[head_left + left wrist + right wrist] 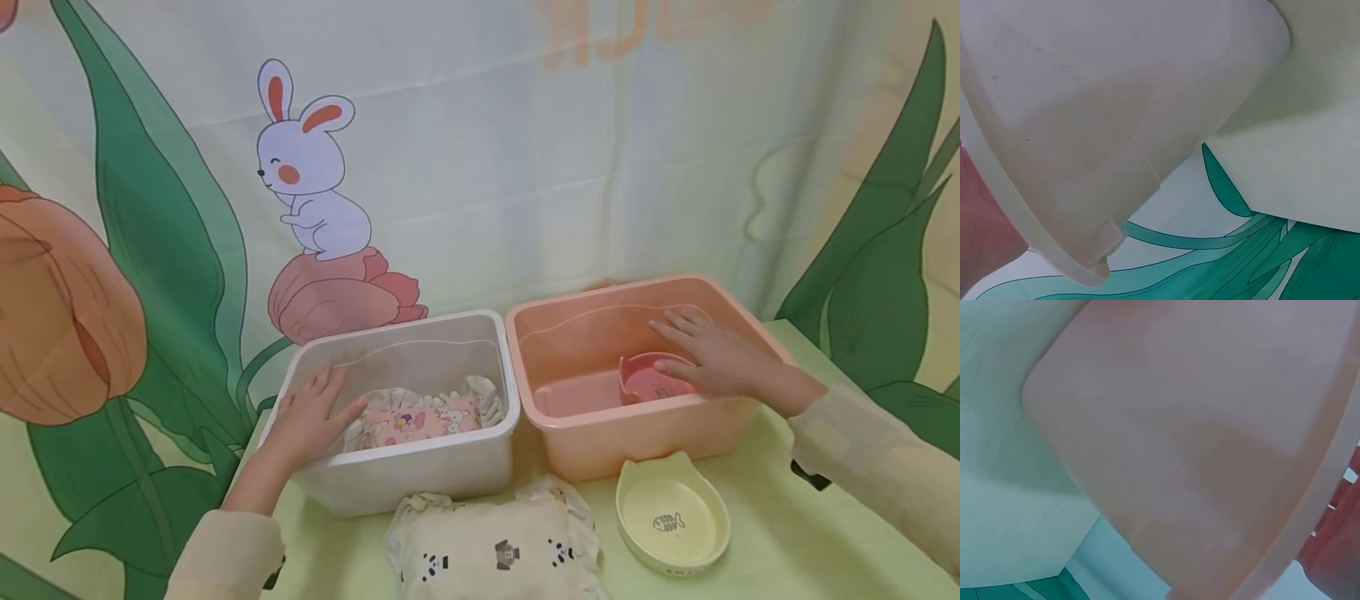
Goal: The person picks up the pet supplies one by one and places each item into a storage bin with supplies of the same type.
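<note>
My left hand [309, 421] lies over the left end of a white plastic bin [420, 482], fingers spread and straight. Inside that bin sits a small pink printed pillow [423, 423] with white ruffles. Across the right end of a pink bin [645, 437] reaches my right hand [712, 354], its fingers extended and grasping nothing. A red-pink dish [643, 377] is in the pink bin, partly hidden by that hand. The left wrist view has the white bin's outer wall [1116, 125] with the hand beyond its rim; the right wrist view has the pink bin's wall [1191, 437] likewise.
In front of the bins, a cream ruffled pillow [498, 546] with animal prints lies on the pale green table [795, 517]. Beside it is a yellow cat-eared dish [672, 521] with a fishbone print. A printed curtain [487, 167] hangs close behind the bins.
</note>
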Tool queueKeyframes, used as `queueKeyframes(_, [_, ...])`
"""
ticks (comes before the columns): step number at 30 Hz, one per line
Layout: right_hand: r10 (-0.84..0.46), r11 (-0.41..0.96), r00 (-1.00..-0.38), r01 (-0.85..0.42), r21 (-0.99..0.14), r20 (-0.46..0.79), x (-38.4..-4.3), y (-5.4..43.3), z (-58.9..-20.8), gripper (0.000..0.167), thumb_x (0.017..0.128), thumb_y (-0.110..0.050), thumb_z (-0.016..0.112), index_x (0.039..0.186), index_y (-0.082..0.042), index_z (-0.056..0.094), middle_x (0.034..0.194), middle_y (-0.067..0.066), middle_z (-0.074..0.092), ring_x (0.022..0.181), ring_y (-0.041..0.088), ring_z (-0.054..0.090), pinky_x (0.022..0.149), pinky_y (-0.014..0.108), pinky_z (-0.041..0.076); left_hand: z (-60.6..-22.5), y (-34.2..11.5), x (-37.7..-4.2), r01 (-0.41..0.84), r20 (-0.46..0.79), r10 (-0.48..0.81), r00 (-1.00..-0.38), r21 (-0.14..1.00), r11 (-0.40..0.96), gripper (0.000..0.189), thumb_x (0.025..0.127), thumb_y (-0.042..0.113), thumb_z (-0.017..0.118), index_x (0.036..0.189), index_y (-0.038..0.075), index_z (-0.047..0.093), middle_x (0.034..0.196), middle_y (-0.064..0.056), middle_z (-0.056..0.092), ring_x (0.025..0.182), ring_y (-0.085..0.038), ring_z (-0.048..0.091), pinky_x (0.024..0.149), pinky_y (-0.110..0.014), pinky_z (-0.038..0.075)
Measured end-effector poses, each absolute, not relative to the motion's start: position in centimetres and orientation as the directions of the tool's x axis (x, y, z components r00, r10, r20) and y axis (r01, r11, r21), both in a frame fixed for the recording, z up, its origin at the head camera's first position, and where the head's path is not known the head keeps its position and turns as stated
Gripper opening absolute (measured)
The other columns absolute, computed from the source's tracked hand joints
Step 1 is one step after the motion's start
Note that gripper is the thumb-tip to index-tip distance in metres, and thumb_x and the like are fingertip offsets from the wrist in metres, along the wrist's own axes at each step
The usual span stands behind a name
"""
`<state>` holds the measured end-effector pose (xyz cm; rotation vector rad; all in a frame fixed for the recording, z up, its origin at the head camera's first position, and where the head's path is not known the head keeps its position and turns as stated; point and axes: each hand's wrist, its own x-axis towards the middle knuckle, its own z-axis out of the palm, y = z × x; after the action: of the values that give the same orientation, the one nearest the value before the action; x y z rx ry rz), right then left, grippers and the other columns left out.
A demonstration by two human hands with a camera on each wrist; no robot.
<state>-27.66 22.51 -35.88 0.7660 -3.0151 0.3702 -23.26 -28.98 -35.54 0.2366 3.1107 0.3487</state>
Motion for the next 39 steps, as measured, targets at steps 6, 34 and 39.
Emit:
queueKeyframes(6, [-0.486,0.842,-0.869,-0.494,-0.216,0.093,-27.3,22.4,-35.8,0.072,0.085,-0.048,0.050,0.139,-0.006,0.028,0.144,0.022,0.021,0.132,0.041,0.012,0.102,0.059,0.017,-35.4,-29.3,-22.7,0.149,0.045,0.143,-0.989,0.206,0.967,0.076,0.089,0.055,0.035,0.141,0.003,0.016,0.145,-0.025,0.013,0.132,-0.043,0.011,0.098,-0.065,0.008])
queueKeyframes(34, [-0.524,0.792,-0.841,-0.539,-0.285,0.134,-25.1,22.0,-35.5,0.071,0.084,-0.048,0.052,0.138,-0.008,0.031,0.144,0.019,0.025,0.131,0.040,0.019,0.101,0.057,0.021,-35.6,-30.5,-20.5,0.139,0.049,0.132,-0.990,0.213,0.967,0.076,0.089,0.055,0.035,0.140,0.000,0.021,0.144,-0.027,0.014,0.131,-0.044,0.012,0.097,-0.065,0.008])
queueKeyframes(39, [-0.525,0.788,-0.838,-0.544,-0.287,0.149,-24.8,22.0,-35.6,0.068,0.084,-0.043,0.055,0.138,-0.009,0.031,0.143,0.019,0.025,0.131,0.041,0.019,0.100,0.058,0.022,-35.7,-30.8,-20.2,0.132,0.060,0.121,-0.991,0.219,0.967,0.076,0.089,0.054,0.035,0.138,-0.002,0.024,0.143,-0.028,0.014,0.131,-0.045,0.011,0.097,-0.065,0.007])
